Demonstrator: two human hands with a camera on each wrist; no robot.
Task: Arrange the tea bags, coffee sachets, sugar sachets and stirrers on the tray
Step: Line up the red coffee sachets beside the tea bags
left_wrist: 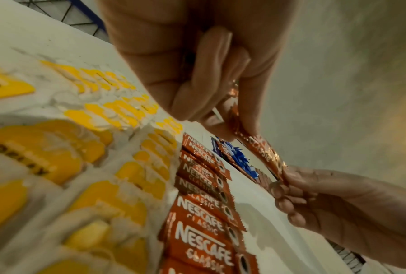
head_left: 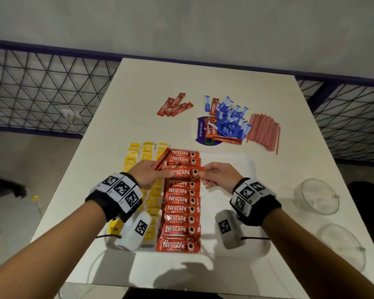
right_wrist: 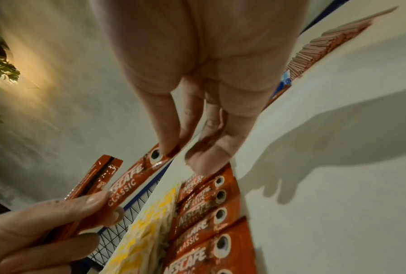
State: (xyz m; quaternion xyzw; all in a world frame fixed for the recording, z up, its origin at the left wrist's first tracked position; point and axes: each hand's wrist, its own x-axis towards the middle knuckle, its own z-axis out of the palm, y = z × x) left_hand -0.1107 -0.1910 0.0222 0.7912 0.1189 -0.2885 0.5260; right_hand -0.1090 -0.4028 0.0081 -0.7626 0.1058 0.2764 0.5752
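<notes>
A white tray (head_left: pixel 227 186) holds columns of yellow tea bags (head_left: pixel 148 152) and a row of red coffee sachets (head_left: pixel 179 210). One coffee sachet (head_left: pixel 187 171) hangs level over that row. My right hand (head_left: pixel 206 172) pinches its right end, and my left hand (head_left: pixel 160 172) holds its left end. The left hand also grips a small bundle of spare coffee sachets (head_left: pixel 160 161) that point up and away. The right wrist view shows the pinched sachet (right_wrist: pixel 136 178) and the bundle (right_wrist: pixel 96 178). In the left wrist view the sachet (left_wrist: pixel 260 150) spans both hands.
Beyond the tray lie loose coffee sachets (head_left: pixel 175 106), a heap of blue sugar sachets (head_left: pixel 231 119) mixed with more coffee sachets, and a pile of red stirrers (head_left: pixel 263 130). Two glass bowls (head_left: pixel 316 196) stand at the table's right edge. A wire fence runs behind the table.
</notes>
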